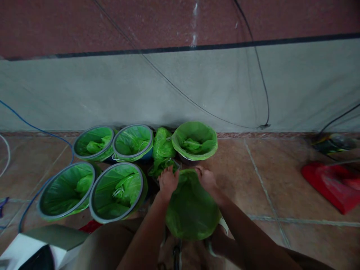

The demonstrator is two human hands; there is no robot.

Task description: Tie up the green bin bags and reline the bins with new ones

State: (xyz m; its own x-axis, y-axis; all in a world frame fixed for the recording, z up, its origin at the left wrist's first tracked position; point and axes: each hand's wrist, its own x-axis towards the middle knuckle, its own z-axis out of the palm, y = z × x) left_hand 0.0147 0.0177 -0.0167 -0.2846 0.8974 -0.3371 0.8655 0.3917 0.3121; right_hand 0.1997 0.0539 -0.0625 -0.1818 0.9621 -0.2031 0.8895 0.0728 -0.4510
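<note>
A bin lined with a green plastic bag (194, 210) stands between my legs, its mouth facing up. At the far left of its rim, my left hand (168, 180) is closed on the bag's edge. My right hand (206, 179) grips that same edge a little further right, fingers wrapped over it. The bag covers the bin's walls, so its body is hidden. Just past my hands, another bin lined with green plastic (194, 140) stands against the wall. Beside my left hand lies a crumpled green bag (163, 144).
Several grey-rimmed bins, including one nearby (92, 210), stand to the left with green liners. A blue cable (42, 129) runs across the floor. A red dustpan (332, 183) lies at right. A white box (56, 243) is at lower left. Wires hang along the wall.
</note>
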